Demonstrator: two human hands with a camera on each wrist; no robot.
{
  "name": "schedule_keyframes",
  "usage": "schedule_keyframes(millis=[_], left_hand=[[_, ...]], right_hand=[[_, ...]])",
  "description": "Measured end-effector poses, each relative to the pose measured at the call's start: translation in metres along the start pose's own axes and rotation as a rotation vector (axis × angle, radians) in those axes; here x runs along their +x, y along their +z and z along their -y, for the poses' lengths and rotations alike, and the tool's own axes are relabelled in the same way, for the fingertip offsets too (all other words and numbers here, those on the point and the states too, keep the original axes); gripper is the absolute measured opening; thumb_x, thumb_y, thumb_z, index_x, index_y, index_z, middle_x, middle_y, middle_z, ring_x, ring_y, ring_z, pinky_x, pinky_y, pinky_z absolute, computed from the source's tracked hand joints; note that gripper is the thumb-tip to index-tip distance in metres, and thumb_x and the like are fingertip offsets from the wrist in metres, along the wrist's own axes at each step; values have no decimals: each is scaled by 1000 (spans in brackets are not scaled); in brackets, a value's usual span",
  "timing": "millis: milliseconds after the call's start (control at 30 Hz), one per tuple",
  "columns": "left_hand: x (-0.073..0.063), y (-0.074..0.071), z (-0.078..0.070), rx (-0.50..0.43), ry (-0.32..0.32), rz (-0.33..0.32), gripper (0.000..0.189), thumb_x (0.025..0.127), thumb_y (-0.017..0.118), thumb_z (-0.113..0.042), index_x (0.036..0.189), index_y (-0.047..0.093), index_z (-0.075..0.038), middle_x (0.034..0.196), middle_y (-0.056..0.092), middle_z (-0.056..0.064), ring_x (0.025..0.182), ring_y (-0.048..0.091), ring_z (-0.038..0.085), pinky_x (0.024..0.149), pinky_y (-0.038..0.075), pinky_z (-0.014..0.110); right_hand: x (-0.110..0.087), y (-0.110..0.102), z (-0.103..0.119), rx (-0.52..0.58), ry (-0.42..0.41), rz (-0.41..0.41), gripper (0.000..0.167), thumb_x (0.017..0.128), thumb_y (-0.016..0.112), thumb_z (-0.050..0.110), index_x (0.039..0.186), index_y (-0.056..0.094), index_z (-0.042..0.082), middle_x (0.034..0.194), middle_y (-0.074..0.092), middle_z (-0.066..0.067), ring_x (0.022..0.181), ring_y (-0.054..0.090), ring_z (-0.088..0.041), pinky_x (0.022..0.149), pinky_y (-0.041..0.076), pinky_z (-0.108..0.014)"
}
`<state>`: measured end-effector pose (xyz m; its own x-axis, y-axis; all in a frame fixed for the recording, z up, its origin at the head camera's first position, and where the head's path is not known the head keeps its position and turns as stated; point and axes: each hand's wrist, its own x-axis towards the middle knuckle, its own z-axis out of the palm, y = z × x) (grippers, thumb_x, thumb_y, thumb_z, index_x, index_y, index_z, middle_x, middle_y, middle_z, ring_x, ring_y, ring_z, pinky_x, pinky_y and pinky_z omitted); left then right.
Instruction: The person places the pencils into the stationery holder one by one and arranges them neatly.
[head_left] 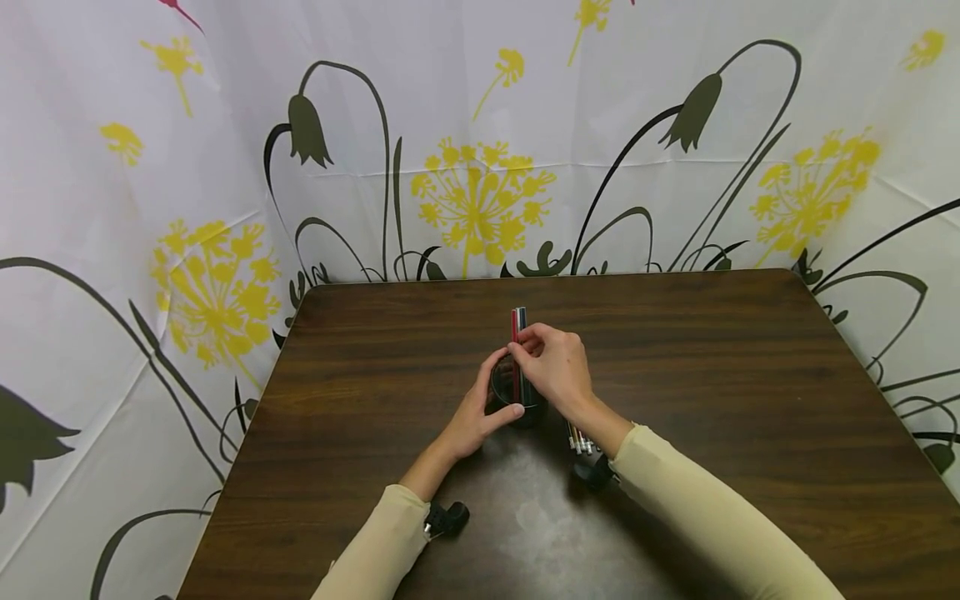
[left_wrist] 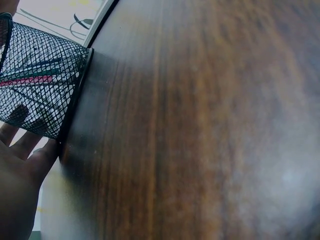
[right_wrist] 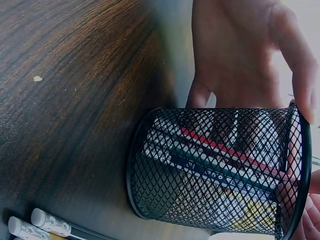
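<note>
A black wire-mesh pencil cup [right_wrist: 215, 170] stands on the table, wider views showing it near the middle. My left hand [head_left: 467, 421] holds it from the left, thumb at the near rim and fingers spread round its side. Through the mesh, a red pencil [right_wrist: 225, 150] and a few darker ones lean together inside. Above the rim, my right hand [head_left: 558, 367] pinches the upper part of these pencils [head_left: 515, 325] between thumb and fingers. Their lower ends are within the cup. The left wrist view shows several left fingers [left_wrist: 30, 145] against the mesh near the base.
Several pencils with white erasers [right_wrist: 50, 222] lie on the table right of the cup, partly hidden under my right forearm. The dark wooden table [head_left: 375, 375] ends at a flower-patterned curtain [head_left: 480, 100]. Each wrist carries a small black camera [head_left: 447, 518].
</note>
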<state>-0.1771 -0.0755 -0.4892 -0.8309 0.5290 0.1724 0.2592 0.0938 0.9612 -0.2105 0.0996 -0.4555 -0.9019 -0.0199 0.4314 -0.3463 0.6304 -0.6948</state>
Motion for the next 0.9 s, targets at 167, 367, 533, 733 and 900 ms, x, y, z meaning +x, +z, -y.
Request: schedule_keyframes(millis=[167,367,533,733,900], left_hand=[[1,0,0,2,-10,3,79,93,61,-7,156,14,-12,151,33,20,134,38,37,107,27,63],[1,1,0,2,-14,-3,79,93,61,-6,156,14,-11,151,32,20,135,36,39,108,26,63],[1,1,1,3,-5,-5,78,92,62,-8,156,15,-12,151,33,19,134,38,39,108,26,63],[1,1,2,-5,5,-3,78,93,61,-7,155,15,-11,151,32,21,133,38,41,107,25,64],[1,1,1,-4,3,-2,78,93,61,-8,155,14,-10,151,32,22,133,37,41,107,26,64]], right_hand=[[0,1,0,-23,5,-5,11,84,78,20,88,73,11,71,68,4,60,62,-7,56,51,-28],[1,1,1,-39,5,-11,10,84,78,20,86,73,11,69,68,5,59,62,-7,54,50,-29],[3,2,2,-54,4,-23,8,83,78,18,82,72,12,68,67,5,58,61,-7,54,50,-30],[3,2,2,-61,7,-20,8,82,78,16,80,71,13,68,67,5,58,61,-7,54,50,-30],[3,1,2,-58,12,-6,9,83,78,18,78,71,13,67,67,6,58,61,-7,53,50,-29]])
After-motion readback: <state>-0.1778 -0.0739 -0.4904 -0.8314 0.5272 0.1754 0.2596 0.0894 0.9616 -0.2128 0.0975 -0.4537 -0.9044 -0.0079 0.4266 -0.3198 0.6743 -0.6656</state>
